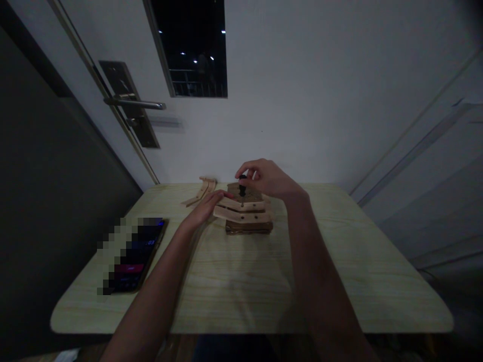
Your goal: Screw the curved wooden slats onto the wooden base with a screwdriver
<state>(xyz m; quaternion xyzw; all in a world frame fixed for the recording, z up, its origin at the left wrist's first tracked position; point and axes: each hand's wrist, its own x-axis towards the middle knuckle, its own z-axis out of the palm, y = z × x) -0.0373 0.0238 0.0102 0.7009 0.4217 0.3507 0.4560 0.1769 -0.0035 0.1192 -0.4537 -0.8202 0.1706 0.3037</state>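
Note:
A small screwdriver [242, 191] with a black handle stands upright in my right hand [271, 180], pinched between thumb and fingers. Its tip meets the farther bent wooden strip [247, 205] near a hole. My left hand [207, 207] is closed around the left end of that strip, its thumb hard to make out. Parallel to it and closer to me lies another bent wooden strip [243, 217] with two dark holes. Both strips rest across a brown wooden block [249, 228], whose far part is partly covered by my right hand.
Behind my left hand, more bent wooden pieces [206, 190] lie on the pale wood-grain table [241, 281]. A phone [141, 256], partly pixelated, lies at the left. Beyond the table's far edge stands a white door [283, 100] with a metal handle [139, 104].

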